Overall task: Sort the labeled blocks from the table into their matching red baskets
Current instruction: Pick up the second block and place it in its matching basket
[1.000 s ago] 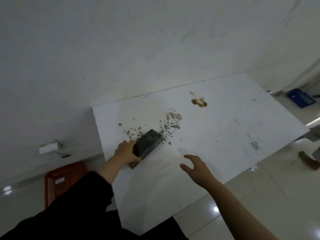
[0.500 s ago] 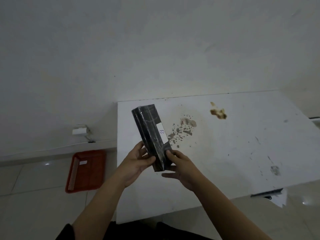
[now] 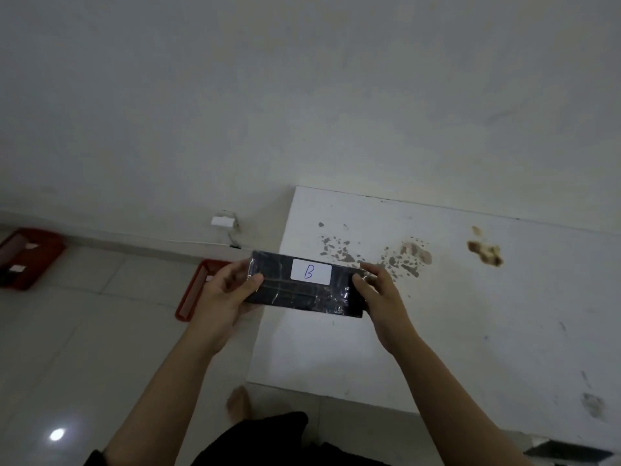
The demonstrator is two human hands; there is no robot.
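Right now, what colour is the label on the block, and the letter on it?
White label with a blue "B", on the black block. Head view.

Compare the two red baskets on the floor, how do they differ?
The near red basket sits right beside the white table, while the far red basket lies off at the left edge of the view. The near red basket is partly hidden behind the left hand; the far red basket is cut off by the frame. The far one holds something dark; the near one's contents cannot be told. Both are red, shallow and on the tiled floor by the wall.
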